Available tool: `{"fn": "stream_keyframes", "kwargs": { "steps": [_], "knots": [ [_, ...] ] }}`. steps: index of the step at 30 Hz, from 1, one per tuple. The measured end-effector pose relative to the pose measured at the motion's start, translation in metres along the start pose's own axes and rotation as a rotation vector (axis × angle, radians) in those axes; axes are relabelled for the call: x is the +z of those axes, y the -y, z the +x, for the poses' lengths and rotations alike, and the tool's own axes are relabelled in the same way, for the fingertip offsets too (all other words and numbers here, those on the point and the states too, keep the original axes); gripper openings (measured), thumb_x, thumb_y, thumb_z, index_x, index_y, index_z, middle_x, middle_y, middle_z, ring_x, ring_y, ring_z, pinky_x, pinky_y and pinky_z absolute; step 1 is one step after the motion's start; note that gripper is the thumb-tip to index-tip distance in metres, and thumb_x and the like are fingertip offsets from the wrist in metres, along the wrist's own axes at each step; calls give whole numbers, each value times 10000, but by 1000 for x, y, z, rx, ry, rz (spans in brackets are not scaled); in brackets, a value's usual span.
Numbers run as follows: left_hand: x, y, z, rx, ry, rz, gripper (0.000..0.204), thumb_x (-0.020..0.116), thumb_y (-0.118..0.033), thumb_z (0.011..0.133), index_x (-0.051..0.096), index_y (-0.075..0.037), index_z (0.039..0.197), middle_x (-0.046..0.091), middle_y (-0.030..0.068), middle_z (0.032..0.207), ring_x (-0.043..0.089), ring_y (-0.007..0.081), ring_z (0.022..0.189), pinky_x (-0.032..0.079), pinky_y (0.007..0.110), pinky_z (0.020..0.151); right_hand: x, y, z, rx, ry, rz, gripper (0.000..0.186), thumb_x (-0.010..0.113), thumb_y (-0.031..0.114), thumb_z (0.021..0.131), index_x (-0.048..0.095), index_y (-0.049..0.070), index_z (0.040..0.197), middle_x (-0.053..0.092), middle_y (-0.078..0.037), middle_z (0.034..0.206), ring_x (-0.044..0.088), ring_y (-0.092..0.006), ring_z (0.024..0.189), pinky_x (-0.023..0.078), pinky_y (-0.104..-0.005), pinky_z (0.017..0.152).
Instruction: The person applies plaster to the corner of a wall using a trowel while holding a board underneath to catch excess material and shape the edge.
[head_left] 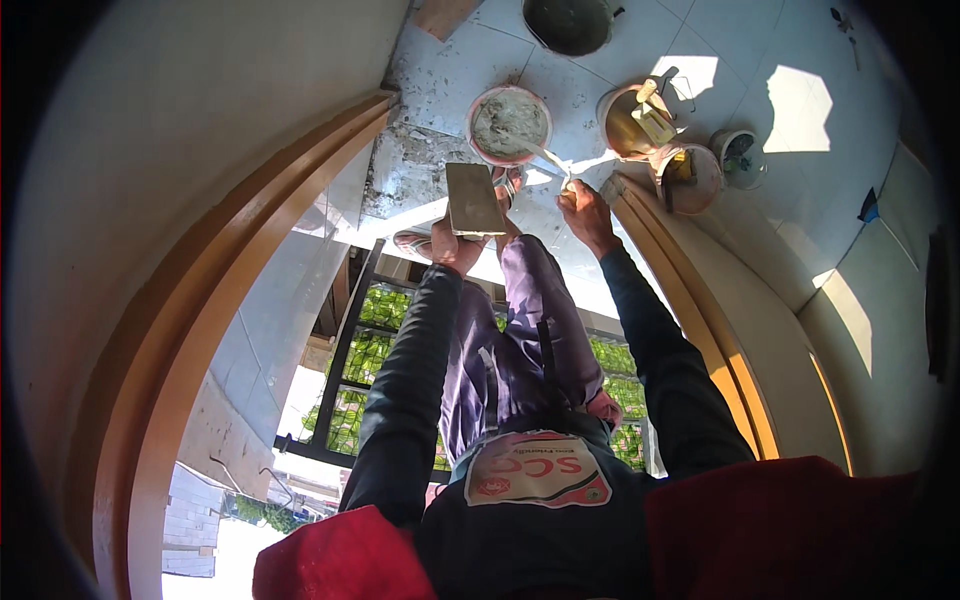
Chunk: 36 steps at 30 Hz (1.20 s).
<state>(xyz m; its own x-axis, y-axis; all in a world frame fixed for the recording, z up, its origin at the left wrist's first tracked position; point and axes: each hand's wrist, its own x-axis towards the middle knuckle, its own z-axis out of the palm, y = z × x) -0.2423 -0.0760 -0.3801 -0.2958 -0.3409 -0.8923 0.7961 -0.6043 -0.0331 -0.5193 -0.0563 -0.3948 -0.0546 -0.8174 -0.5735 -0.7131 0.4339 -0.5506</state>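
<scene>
My left hand grips a flat rectangular grey board, held near the middle above my feet. My right hand is closed on the handle of a trowel, whose pale blade reaches toward the rim of a pinkish bucket of wet grey mortar. The bucket sits on the tiled floor just beyond my sandaled feet.
A dark bucket stands at the top. At the right are a bucket with tools on it, a smaller bucket and a white pail. Wooden door frames flank me, with a dark metal railing below.
</scene>
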Motion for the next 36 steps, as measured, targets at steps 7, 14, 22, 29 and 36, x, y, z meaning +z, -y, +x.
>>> {"fn": "stream_keyframes", "kwargs": {
  "steps": [7,14,22,29,36],
  "knots": [
    [-37,-8,-28,-54,36,-234,393,450,-314,989,601,-41,1228,658,132,1184,636,278,1094,528,463,920,78,-112,64,-123,110,-227,279,549,304,947,582,42,1038,669,-216,977,642,-419,926,512,-487,809],
    [-80,11,-87,-9,-107,-165,384,469,-240,920,625,-27,1198,662,124,1183,619,267,1112,468,438,1000,139,-194,137,341,301,74,271,503,261,957,594,14,1016,650,-269,991,617,-451,971,473,-472,808],
    [-108,23,-106,-15,-240,-190,387,507,-235,911,619,-25,1217,647,120,1209,604,265,1135,456,442,1014,145,-183,70,469,285,-130,298,468,313,948,553,126,1166,668,-208,1098,630,-384,1094,496,-494,909],
    [-58,4,-168,53,-12,-230,384,438,-215,971,588,24,1230,637,163,1212,604,280,1139,467,454,1021,73,-128,-7,680,334,-104,333,455,270,981,611,-7,1080,655,-259,1102,621,-418,1061,483,-499,898],
    [-63,-18,-332,238,-20,179,522,503,-150,963,398,-78,1469,539,88,1374,577,195,1183,472,346,1000,-29,4,-82,261,253,470,317,534,371,991,564,64,919,560,-19,714,550,-119,535,455,-285,465]
  ]
}}
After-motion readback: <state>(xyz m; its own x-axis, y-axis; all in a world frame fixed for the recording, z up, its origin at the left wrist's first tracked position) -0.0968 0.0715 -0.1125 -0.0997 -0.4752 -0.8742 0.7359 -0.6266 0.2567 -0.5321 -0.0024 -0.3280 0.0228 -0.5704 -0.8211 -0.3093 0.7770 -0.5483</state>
